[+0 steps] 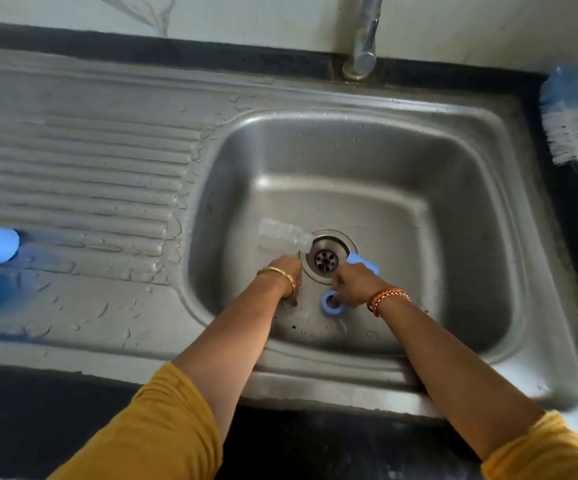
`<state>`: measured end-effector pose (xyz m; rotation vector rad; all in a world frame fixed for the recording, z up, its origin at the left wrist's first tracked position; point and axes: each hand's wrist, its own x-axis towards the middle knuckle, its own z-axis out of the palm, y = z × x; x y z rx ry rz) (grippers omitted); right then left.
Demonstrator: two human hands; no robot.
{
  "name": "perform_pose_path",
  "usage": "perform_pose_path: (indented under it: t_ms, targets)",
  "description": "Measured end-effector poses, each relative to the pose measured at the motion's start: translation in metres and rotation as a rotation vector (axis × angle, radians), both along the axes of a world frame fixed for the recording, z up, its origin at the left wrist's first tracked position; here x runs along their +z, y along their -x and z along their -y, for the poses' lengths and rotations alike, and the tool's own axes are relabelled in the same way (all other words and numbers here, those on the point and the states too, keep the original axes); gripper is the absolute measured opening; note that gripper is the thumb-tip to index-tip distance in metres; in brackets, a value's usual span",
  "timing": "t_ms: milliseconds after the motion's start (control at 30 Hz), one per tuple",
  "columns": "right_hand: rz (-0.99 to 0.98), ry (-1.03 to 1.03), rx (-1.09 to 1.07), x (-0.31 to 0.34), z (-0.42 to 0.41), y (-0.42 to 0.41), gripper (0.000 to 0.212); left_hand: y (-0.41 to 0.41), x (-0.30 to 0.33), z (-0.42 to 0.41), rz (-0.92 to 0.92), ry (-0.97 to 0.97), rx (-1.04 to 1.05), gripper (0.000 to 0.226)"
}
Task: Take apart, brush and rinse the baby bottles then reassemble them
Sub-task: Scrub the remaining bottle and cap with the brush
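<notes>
A blue ring (pixel 332 304) is pinched on the basin floor by the right hand (pixel 355 284). The left hand (pixel 287 271) is curled beside the drain (pixel 325 259); its finger state cannot be told (blurred). Just beyond its fingers a clear bottle (pixel 282 239) lies tilted. A blue cap (pixel 362 263) lies behind the right hand. Well right, a bottle brush (pixel 573 133) rests on the counter.

Both hands reach into the sink (pixel 454 140). The left hand (pixel 286 271) lies beside the drain (pixel 325 259), touching a clear bottle (pixel 282 239) lying on its side. The right hand (pixel 355 284) holds a blue ring (pixel 331 304) on the basin floor. A brush (pixel 573 133) rests on the right counter.
</notes>
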<state>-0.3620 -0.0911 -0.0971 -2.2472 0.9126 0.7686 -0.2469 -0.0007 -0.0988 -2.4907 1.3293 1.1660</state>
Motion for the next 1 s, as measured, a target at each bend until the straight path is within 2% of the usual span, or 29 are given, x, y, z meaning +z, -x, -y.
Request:
perform_pose_path:
  t_ms: [133, 200, 267, 300, 367, 500, 567, 600, 633, 700, 733, 833, 900, 1000]
  targets:
    - [0.031, -0.015, -0.014, -0.003, 0.004, -0.002, 0.037, 0.0, -0.002, 0.005, 0.045, -0.008, -0.045, 0.04]
    - [0.047, 0.019, -0.02, 0.0, 0.005, -0.004, 0.029, 0.0, 0.001, 0.008, 0.113, -0.019, -0.076, 0.051]
    - [0.069, 0.116, -0.004, 0.003, 0.006, -0.006, 0.008, 0.001, 0.004, 0.01, 0.19, -0.038, -0.106, 0.056]
    - [0.084, 0.164, -0.004, 0.004, 0.006, -0.008, 0.016, 0.001, 0.005, 0.011, 0.213, -0.044, -0.109, 0.055]
    - [0.137, 0.233, -0.001, 0.01, 0.006, -0.009, 0.032, 0.002, 0.009, 0.012, 0.223, -0.042, -0.089, 0.052]
    - [0.244, 0.341, 0.013, 0.024, 0.009, -0.007, 0.032, -0.005, 0.018, 0.007, 0.186, 0.056, 0.042, 0.032]
    - [0.245, 0.308, 0.039, 0.031, 0.011, -0.002, 0.026, -0.01, 0.024, 0.002, 0.153, 0.126, 0.111, 0.022]
    - [0.213, 0.243, 0.091, 0.035, 0.012, 0.002, 0.017, -0.011, 0.026, 0.0, 0.128, 0.159, 0.128, 0.019]
    - [0.164, 0.149, 0.159, 0.039, 0.012, 0.006, 0.018, -0.012, 0.028, -0.001, 0.109, 0.19, 0.136, 0.015]
    - [0.072, 0.017, 0.263, 0.042, 0.008, 0.014, 0.055, -0.011, 0.035, -0.002, 0.125, 0.272, 0.136, 0.016]
    - [0.089, 0.028, 0.263, 0.043, 0.006, 0.016, 0.056, -0.009, 0.037, -0.002, 0.142, 0.319, 0.134, 0.021]
    - [0.314, 0.256, 0.057, 0.051, 0.002, 0.013, 0.022, -0.005, 0.037, 0.0, 0.123, 0.407, 0.087, 0.028]
    - [0.397, 0.35, -0.11, 0.062, -0.003, 0.011, 0.02, -0.002, 0.034, -0.001, 0.113, 0.395, 0.053, 0.028]
    - [0.363, 0.285, -0.129, 0.065, -0.005, 0.022, 0.012, -0.001, 0.026, -0.003, 0.073, 0.338, 0.041, 0.03]
